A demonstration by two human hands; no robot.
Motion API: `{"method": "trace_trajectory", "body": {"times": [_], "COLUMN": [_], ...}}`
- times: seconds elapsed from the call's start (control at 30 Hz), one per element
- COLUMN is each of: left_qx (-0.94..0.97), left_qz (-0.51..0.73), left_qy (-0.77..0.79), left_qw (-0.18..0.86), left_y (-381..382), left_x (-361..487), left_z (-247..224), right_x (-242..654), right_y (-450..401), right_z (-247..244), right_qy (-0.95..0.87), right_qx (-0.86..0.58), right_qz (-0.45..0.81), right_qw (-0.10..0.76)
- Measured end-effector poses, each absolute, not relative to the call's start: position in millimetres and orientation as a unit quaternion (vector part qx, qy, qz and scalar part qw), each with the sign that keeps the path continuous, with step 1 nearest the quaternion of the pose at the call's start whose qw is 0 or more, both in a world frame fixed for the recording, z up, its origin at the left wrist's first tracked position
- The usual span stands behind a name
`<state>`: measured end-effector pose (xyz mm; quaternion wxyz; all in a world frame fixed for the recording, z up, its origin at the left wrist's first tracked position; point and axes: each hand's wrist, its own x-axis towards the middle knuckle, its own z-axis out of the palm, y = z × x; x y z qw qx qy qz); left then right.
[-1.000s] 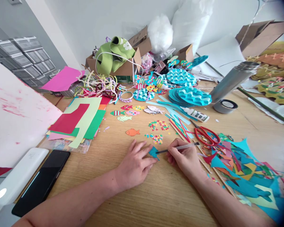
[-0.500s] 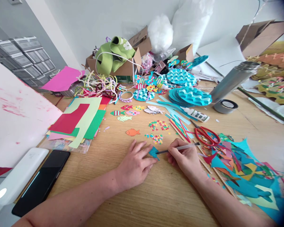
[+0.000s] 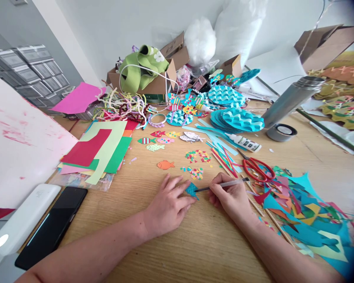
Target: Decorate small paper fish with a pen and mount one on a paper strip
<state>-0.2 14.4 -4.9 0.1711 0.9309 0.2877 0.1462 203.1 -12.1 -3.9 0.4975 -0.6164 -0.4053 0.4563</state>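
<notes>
A small blue paper fish [image 3: 191, 189] lies on the wooden table, with dark crossed lines drawn on it. My left hand [image 3: 168, 202] rests flat with fingers spread, its fingertips over the fish's left part and lower edge, which they hide. In a closed writing grip, my right hand [image 3: 228, 194] holds a pen [image 3: 230, 182] with a clear barrel, its dark tip touching the right end of the fish. Above my left hand lies an orange paper fish [image 3: 165, 164]. Colored paper dots [image 3: 196, 173] are scattered just beyond the blue fish.
Several decorated paper fish [image 3: 155, 147] lie farther back. Red-handled scissors [image 3: 258, 169], a glue bottle [image 3: 243, 142] and paper scraps [image 3: 306, 212] are at right. Colored sheets [image 3: 115, 155] and a phone [image 3: 51, 228] lie at left. A steel flask [image 3: 292, 100] stands behind its cup lid [image 3: 281, 132].
</notes>
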Motion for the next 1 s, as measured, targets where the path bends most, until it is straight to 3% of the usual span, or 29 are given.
{"method": "trace_trajectory", "body": {"times": [0.5, 0.77, 1.0], "left_qx": [0.931, 0.931, 0.931], "left_qz": [0.150, 0.150, 0.141], "left_qy": [0.284, 0.286, 0.289], "left_qw": [0.171, 0.171, 0.171], "left_y": [14.4, 14.2, 14.1], "left_x": [-0.1, 0.0, -0.4], "left_z": [-6.1, -5.9, -5.9], "right_x": [203.0, 206.3, 206.1], "right_y": [-12.8, -13.8, -10.5], "right_z": [-4.4, -6.0, -7.4], "right_qy": [-0.417, -0.398, -0.404], "right_qx": [-0.606, -0.616, -0.621], "right_qz": [0.465, 0.395, 0.409], "right_qw": [0.494, 0.554, 0.533]}}
